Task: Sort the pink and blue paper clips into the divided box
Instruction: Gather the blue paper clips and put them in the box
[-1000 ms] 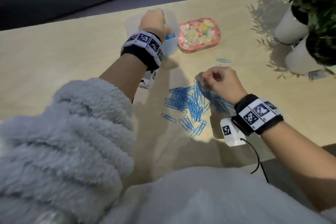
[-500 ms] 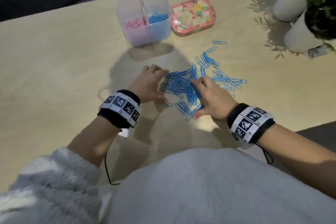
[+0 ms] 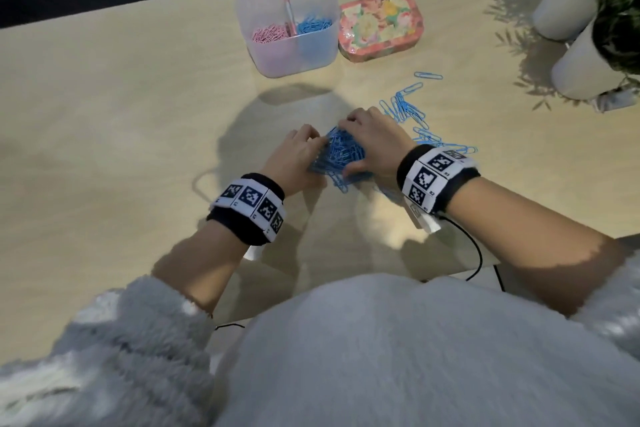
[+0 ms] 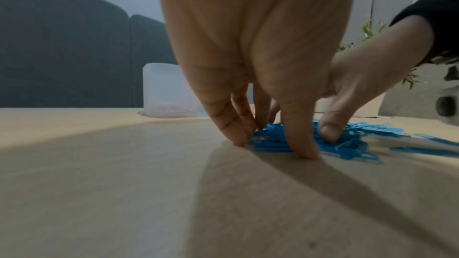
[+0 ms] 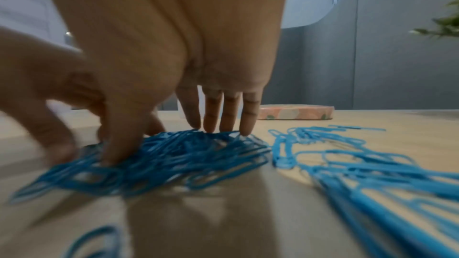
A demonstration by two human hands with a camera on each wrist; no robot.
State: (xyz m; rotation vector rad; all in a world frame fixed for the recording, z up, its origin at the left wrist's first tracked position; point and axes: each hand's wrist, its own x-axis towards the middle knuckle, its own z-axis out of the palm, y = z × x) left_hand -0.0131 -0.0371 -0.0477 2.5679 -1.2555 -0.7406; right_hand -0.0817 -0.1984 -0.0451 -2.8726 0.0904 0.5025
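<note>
A heap of blue paper clips (image 3: pixel 343 152) lies on the wooden table between my hands. My left hand (image 3: pixel 311 156) sets straight fingertips on the table at the heap's left edge, thumb at its near side (image 4: pixel 273 144). My right hand (image 3: pixel 360 146) presses on it from the right, fingers (image 5: pixel 223 117) at the far edge, thumb on the near part. More blue clips (image 3: pixel 408 107) trail loose to the right (image 5: pixel 347 156). The translucent divided box (image 3: pixel 287 55) stands further back, with pink clips (image 3: pixel 268 34) in the left half and blue clips (image 3: pixel 313 25) in the right half.
A flowered tin (image 3: pixel 381 24) sits just right of the box. Two white plant pots (image 3: pixel 585 66) stand at the table's far right. A black cable (image 3: pixel 478 253) hangs off the near table edge under my right wrist.
My left hand came back from the box to the heap. Both hands have since drawn closer together, bunching the blue clips into a tighter heap.
</note>
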